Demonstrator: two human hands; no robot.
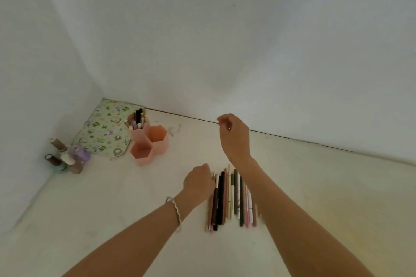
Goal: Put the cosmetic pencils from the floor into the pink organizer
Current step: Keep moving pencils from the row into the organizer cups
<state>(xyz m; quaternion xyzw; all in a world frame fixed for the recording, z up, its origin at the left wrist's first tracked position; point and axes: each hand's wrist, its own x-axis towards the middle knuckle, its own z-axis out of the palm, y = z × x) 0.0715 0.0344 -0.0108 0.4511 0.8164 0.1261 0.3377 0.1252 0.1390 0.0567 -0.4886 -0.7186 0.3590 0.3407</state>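
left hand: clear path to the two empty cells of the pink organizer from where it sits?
Probably yes. The left hand rests at the far ends of the cosmetic pencils, and only bare floor shows between it and the pink organizer. The two nearer cells look empty; the far one already holds pencils.

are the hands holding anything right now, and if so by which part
The right hand is raised with fingers curled, apparently empty. The left hand rests at the top ends of the pencils on the floor; whether it grips one cannot be told.
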